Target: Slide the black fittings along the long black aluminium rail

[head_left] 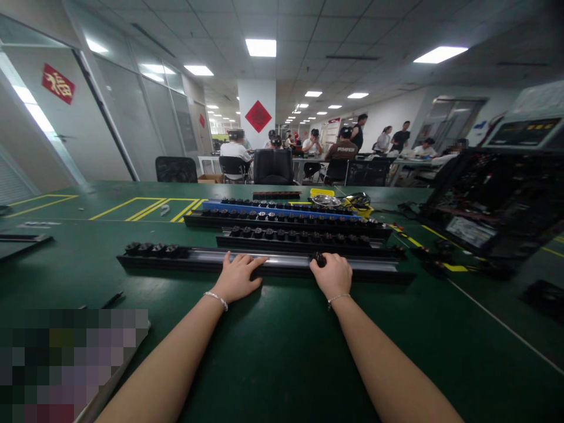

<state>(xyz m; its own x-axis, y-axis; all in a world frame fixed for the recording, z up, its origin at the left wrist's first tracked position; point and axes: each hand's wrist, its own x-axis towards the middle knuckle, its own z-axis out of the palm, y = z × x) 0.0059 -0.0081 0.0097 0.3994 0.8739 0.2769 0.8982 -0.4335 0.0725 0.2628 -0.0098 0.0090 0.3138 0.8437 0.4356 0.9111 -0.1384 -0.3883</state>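
Head | left hand (238, 279) splayed on rail (282, 272) | right hand (333, 276) pinching black module (318, 257) | four modules (158, 250) at left end, remainder unfilled

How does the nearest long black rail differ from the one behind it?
The long black front rail shows mostly bare, shiny channel, while the black rail just behind carries small black parts along most of it. The front rail looks longer than the rear rail. Both lie on the green table.

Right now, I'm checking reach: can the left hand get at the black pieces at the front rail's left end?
Probably yes: the left hand is on the front rail, with only bare rail before the black pieces.
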